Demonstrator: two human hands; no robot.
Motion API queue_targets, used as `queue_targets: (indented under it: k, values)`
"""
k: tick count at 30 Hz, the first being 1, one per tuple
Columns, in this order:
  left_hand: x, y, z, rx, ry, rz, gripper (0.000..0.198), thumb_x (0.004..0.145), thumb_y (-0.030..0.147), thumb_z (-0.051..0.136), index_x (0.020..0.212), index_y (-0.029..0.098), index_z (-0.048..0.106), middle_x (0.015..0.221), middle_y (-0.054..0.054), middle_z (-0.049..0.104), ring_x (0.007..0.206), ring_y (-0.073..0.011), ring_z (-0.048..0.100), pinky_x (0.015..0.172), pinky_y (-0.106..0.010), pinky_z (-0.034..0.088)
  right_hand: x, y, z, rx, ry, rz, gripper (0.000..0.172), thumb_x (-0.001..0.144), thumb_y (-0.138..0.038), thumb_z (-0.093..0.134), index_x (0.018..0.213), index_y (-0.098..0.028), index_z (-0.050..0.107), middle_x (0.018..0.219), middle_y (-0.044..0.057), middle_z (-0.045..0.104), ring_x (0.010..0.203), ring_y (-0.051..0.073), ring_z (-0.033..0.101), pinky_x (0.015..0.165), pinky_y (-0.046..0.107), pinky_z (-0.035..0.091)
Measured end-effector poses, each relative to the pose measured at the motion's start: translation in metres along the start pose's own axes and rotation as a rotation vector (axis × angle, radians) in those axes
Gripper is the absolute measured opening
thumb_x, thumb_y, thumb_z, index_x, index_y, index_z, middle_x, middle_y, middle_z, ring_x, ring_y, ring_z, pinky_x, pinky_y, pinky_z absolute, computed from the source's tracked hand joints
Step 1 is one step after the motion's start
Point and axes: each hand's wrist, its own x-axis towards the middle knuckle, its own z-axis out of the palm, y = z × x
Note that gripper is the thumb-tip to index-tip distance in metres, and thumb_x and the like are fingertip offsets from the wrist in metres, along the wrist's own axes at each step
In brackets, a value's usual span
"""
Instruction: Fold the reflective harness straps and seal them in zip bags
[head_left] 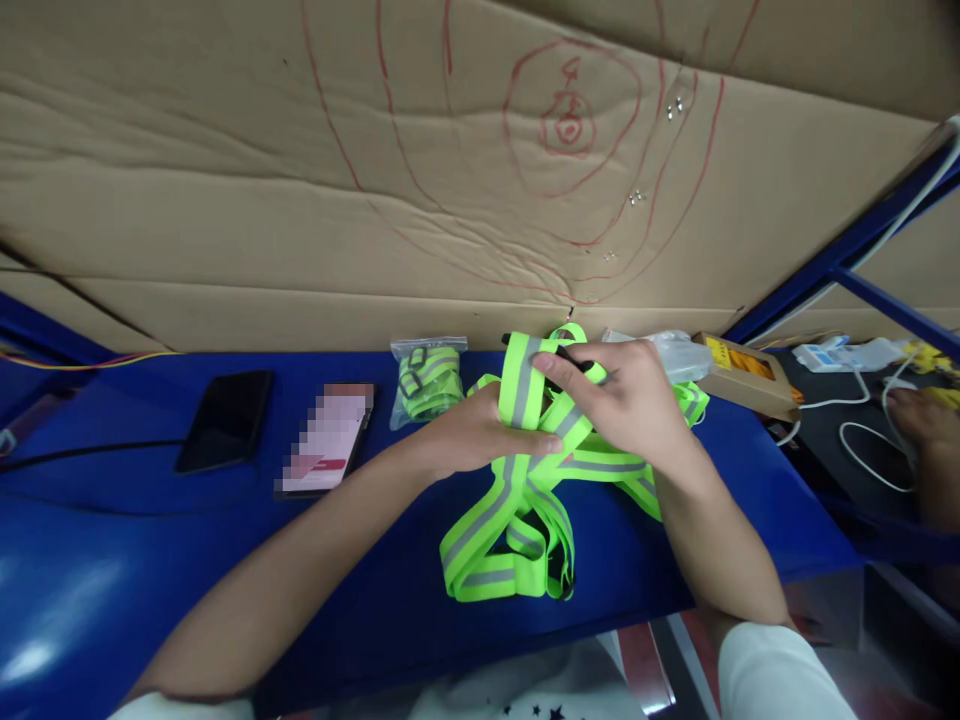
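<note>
Both of my hands hold a neon-green reflective strap harness (487,520) with grey stripes, over the blue table. My left hand (487,430) is closed round the crossing straps, its thumb lying across them. A folded loop of the strap rises above that thumb. My right hand (626,395) pinches the upper part of the strap, close to a black buckle piece that is partly covered by the fingers. Loose loops of the harness hang down onto the table and spread out behind my right wrist. Left of my hands lies a clear zip bag (431,385) with a similar folded green strap inside.
Two phones, one dark (225,420) and one with a lit screen (330,440), lie at left on the blue table (360,640). An open cardboard box (746,375) and clear plastic packaging (682,355) stand at right. Cardboard (262,240) walls the back. Another person's hand (930,420) shows at far right.
</note>
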Motion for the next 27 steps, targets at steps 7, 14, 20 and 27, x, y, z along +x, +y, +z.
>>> queue_targets:
  k: [7, 14, 20, 27]
  values:
    - [-0.004, 0.005, -0.004, 0.328, 0.08, 0.132, 0.019, 0.079, 0.035, 0.079, 0.088, 0.019, 0.073, 0.079, 0.001, 0.074, 0.075, -0.0195, 0.068, 0.068, -0.028, 0.051, 0.003, 0.002, -0.002, 0.288, -0.018, 0.11, 0.037, 0.089, -0.052, 0.072, 0.073, -0.018, 0.07, 0.062, -0.003, 0.053, 0.058, 0.011, 0.043, 0.057, 0.025, 0.037]
    - [-0.002, 0.005, 0.005, 0.385, 0.453, 0.228, 0.021, 0.084, 0.034, 0.071, 0.094, 0.016, 0.071, 0.086, -0.002, 0.075, 0.08, -0.0223, 0.069, 0.07, -0.03, 0.052, 0.001, 0.002, -0.003, 0.199, 0.011, 0.051, 0.028, 0.094, -0.05, 0.066, 0.095, -0.023, 0.072, 0.086, 0.001, 0.07, 0.076, 0.017, 0.062, 0.07, 0.029, 0.046]
    - [0.005, -0.002, 0.004, 0.308, 0.487, 0.24, 0.023, 0.082, 0.024, 0.07, 0.103, 0.015, 0.072, 0.098, -0.004, 0.078, 0.093, -0.025, 0.072, 0.079, -0.032, 0.056, 0.0, 0.001, 0.023, 0.048, 0.137, 0.021, 0.033, 0.106, -0.046, 0.045, 0.088, -0.021, 0.058, 0.079, 0.0, 0.061, 0.073, 0.016, 0.055, 0.07, 0.03, 0.039]
    - [0.005, -0.012, 0.001, 0.146, 0.152, 0.149, 0.037, 0.077, 0.037, 0.082, 0.105, 0.016, 0.072, 0.103, -0.006, 0.077, 0.099, -0.0262, 0.071, 0.084, -0.035, 0.057, 0.01, 0.017, 0.016, 0.371, 0.061, 0.149, 0.033, 0.099, -0.051, 0.057, 0.086, -0.021, 0.057, 0.076, -0.003, 0.057, 0.07, 0.012, 0.051, 0.067, 0.026, 0.04]
